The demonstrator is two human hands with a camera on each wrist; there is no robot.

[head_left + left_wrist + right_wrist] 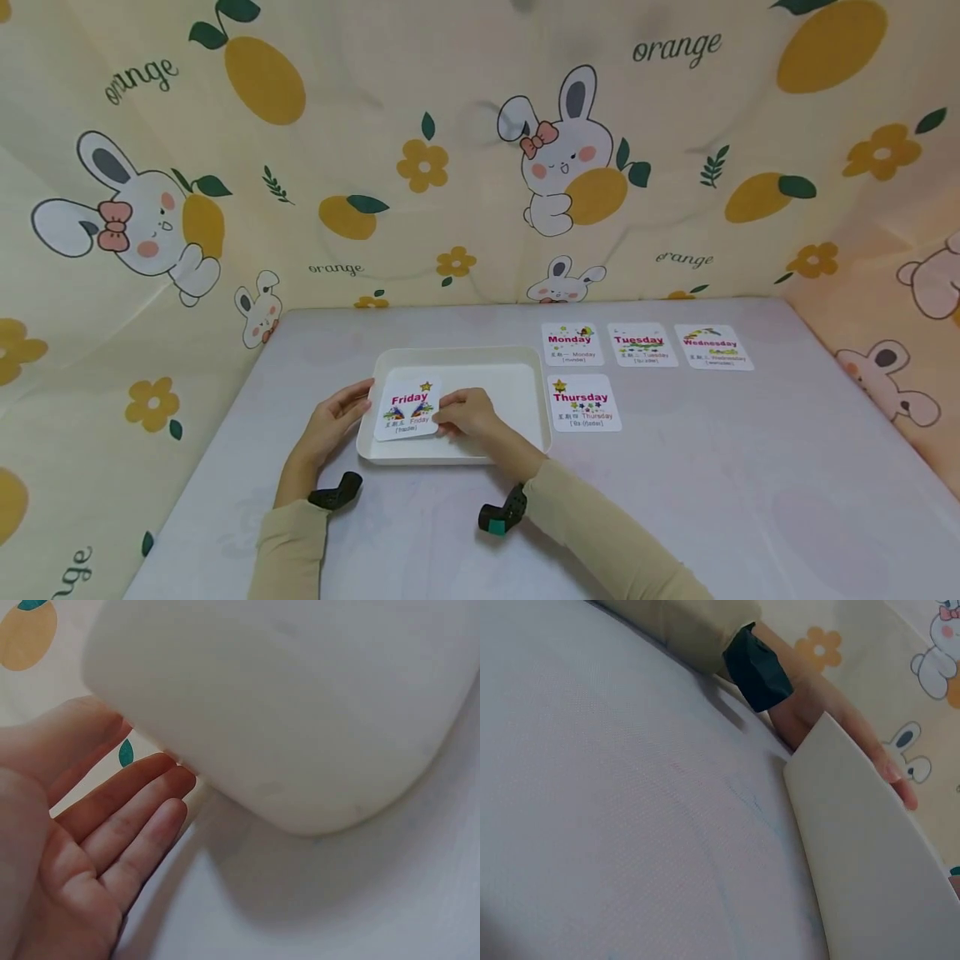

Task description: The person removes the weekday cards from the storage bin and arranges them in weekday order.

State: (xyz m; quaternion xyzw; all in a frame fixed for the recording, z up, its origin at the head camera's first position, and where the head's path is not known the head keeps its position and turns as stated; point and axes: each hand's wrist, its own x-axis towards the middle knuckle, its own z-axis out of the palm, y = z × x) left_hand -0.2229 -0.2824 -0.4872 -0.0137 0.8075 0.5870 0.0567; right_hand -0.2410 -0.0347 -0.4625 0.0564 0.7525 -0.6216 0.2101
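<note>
A white card printed "Friday" [408, 400] is at the left part of a white tray [495, 358]. My right hand [471, 414] pinches the card's right edge between thumb and fingers. Beside the tray's left rim is my left hand [330, 425], its fingertips right at the rim. Seen from the left wrist, the left hand [105, 832] has its palm turned up and fingers fairly straight, touching the tray's outer side [247, 735]. In the right wrist view, the tray wall [877, 855] fills the lower right, with the left hand's fingers [874, 750] along its far edge.
Right of the tray, cards printed "Monday" [572, 344], "Tuesday" [642, 344] and "Wednesday" [713, 347] lie in a row. Below "Monday" lies a "Thursday" card [585, 403], close to the tray's right rim. A rabbit-and-orange patterned curtain [465, 67] surrounds the white table [675, 500].
</note>
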